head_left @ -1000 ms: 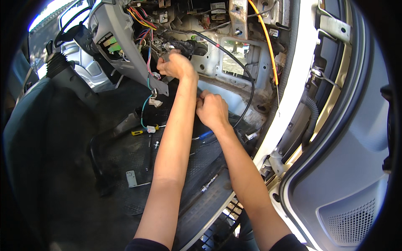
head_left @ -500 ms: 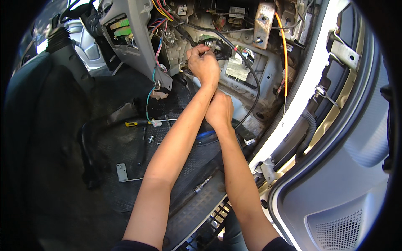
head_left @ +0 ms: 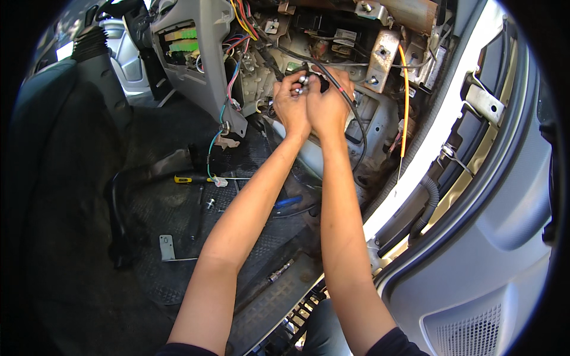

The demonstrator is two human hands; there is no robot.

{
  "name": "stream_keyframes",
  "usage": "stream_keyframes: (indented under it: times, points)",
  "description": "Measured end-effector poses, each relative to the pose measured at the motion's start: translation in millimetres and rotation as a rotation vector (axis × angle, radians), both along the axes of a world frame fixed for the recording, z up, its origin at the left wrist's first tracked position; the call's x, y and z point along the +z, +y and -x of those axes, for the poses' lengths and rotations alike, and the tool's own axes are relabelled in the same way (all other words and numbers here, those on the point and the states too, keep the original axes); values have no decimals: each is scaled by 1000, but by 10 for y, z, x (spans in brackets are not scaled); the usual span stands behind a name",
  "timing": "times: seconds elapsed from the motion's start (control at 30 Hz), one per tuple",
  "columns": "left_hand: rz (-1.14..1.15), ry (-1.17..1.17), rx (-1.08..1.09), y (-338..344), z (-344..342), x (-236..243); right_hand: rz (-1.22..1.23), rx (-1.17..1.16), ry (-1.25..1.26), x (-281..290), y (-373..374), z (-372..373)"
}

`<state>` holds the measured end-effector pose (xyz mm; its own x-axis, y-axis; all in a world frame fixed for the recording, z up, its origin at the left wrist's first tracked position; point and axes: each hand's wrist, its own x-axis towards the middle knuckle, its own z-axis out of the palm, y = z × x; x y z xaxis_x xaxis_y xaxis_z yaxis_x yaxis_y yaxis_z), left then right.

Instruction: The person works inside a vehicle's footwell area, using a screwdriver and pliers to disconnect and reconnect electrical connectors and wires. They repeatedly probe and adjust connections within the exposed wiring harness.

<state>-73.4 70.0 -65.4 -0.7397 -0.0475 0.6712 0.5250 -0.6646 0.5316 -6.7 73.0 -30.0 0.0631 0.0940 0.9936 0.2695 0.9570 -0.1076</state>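
Note:
My left hand (head_left: 291,111) is closed, thumb and fingers pressed around a black part with shiny round metal fittings (head_left: 301,83); its exact kind I cannot make out. Right up against it, my right hand (head_left: 330,107) curls over the other side of the same part, its fingertips mostly hidden. Both hands are inside the opened dashboard. A black cable (head_left: 360,127) with a red mark passes over my right hand and bends down beside it.
Colored wires (head_left: 236,65) hang left of the hands by a grey panel (head_left: 196,83). A rusty bracket (head_left: 381,59) and an orange cable (head_left: 404,107) are to the right. On the floor mat lie a yellow-black screwdriver (head_left: 189,179), a metal bracket (head_left: 167,246) and a socket tool (head_left: 280,270).
My right hand has risen from beside my left wrist to the black part and closed on it. My left hand stays there, slightly lower in view. The view has shifted a little.

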Motion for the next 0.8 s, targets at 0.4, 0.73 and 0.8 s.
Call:
stream_keyframes:
  times: [0.4, 0.73, 0.8]
  points:
    - [145, 163, 116, 88, -93, -121, 618, 126, -239, 214, 345, -87]
    - [167, 134, -17, 116, -142, -275, 608, 37, -38, -41, 429, -60]
    - [214, 127, -83, 125, -153, -293, 635, 73, -8, -50, 462, -76]
